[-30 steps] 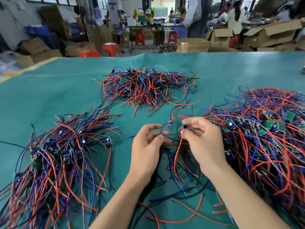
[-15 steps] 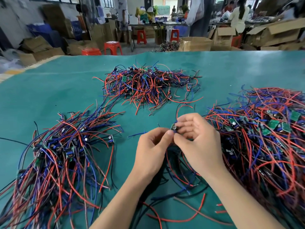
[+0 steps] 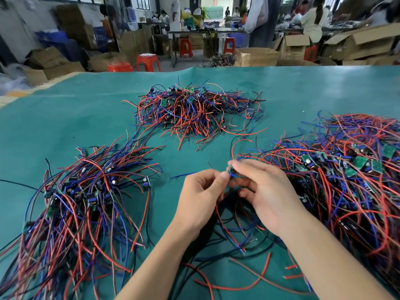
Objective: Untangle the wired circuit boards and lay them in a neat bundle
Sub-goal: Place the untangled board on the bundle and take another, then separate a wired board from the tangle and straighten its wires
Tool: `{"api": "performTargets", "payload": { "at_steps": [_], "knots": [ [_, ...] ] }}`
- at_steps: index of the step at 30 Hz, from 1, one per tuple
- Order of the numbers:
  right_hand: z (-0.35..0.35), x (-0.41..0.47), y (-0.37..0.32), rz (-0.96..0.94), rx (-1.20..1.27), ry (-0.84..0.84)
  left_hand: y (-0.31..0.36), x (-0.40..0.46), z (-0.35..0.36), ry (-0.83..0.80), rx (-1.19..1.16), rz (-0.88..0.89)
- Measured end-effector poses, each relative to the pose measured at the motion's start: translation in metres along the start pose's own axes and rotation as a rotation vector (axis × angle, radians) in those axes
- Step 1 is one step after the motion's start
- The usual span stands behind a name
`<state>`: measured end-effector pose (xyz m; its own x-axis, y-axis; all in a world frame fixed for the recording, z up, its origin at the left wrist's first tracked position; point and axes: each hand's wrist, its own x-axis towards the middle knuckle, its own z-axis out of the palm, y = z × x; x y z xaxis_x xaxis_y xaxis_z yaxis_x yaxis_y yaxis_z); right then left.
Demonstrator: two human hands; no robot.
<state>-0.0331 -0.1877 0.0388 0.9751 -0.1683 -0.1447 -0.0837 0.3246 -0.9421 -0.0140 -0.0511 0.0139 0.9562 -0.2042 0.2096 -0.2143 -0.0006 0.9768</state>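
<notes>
Circuit board (image 3: pixel 231 172): small, pinched between both hands, just above the green mat (image 3: pixel 65 118), its wires trailing down toward the viewer.
Left hand (image 3: pixel 200 194): thumb and forefinger clamped on the board's near edge.
Right hand (image 3: pixel 263 189): fingertips curled round its top.
Handling: light, stiff board; limp, snag-prone wires; best held by the board edges.
Sorted bundle (image 3: pixel 71 202): left of the hands.
Tangled heap (image 3: pixel 350 174): right.
Far pile (image 3: pixel 194 111): beyond.

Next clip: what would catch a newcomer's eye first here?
Three heaps of red, blue and black wired boards on the green table: combed bundle left, small tangle far centre, big tangle right. At centre, left hand and right hand pinch one small board.
</notes>
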Motion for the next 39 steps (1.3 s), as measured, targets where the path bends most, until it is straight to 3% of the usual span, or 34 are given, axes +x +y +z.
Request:
{"api": "performTargets", "payload": {
  "at_steps": [5,12,15,19,33,37,39],
  "knots": [
    [-0.004,0.004,0.003,-0.127,-0.058,0.061,0.0,0.0,0.0,-0.016,0.016,0.013],
    [-0.007,0.003,0.002,-0.689,-0.518,0.24,-0.004,0.001,-0.001,-0.07,0.037,0.018],
    [-0.007,-0.001,0.001,-0.838,-0.708,0.286,-0.005,0.001,-0.003,-0.083,0.027,0.029],
    [-0.007,-0.003,0.002,-0.925,-0.725,0.387,-0.005,0.001,-0.002,-0.099,-0.001,0.035],
    [-0.052,0.016,-0.034,-0.945,-0.448,0.712,-0.003,-0.001,0.002,-0.16,0.091,0.046],
    [-0.065,0.017,-0.044,-0.977,-0.337,0.843,-0.005,0.0,0.001,-0.094,0.064,0.025],
    [-0.058,0.013,-0.041,-0.961,-0.389,0.823,-0.006,0.001,0.0,-0.053,0.009,0.0]
  ]
}}
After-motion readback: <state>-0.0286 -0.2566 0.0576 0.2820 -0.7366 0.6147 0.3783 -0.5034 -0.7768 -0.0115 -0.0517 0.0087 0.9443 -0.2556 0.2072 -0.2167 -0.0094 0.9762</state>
